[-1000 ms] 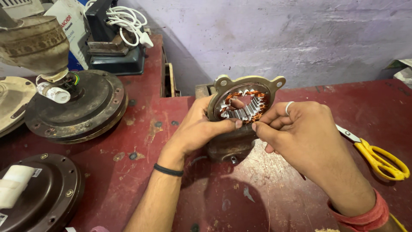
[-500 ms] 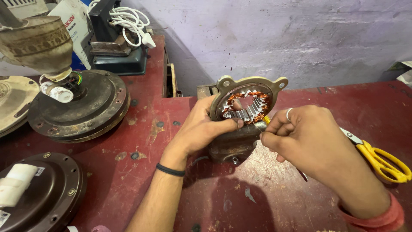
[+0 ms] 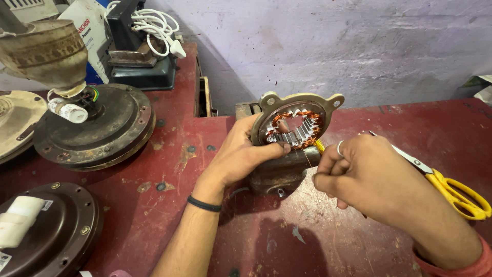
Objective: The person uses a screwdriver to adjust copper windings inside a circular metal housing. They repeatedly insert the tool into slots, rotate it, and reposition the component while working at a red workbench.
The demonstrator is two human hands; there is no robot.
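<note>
Left hand: the left hand [image 3: 241, 156] was wrapped around the near left side of a motor stator [image 3: 294, 128], thumb pressed across its lower front edge, holding it tilted up on edge.
Right hand: the right hand [image 3: 361, 172] was curled just right of the stator, fingers pinched together on a fine copper wire [image 3: 307, 156] that ran down from the stator's lower rim; a ring showed on one finger.
Stator: a round metal frame with mounting ears, copper windings and pale slot liners inside, near the middle of the red tabletop [image 3: 318, 241], resting on a dark metal block [image 3: 279, 174].
Right of the stator: yellow-handled scissors [image 3: 451, 187] lay on the tabletop, partly behind the right hand.
Left of the stator: a dark round fan housing [image 3: 102, 131] with a small white cylinder on it, well apart.
Near left of the stator: a second brown round housing [image 3: 56, 231] at the picture's edge.
Behind and left of the stator: a dark box with a coiled white cable [image 3: 156, 25].
</note>
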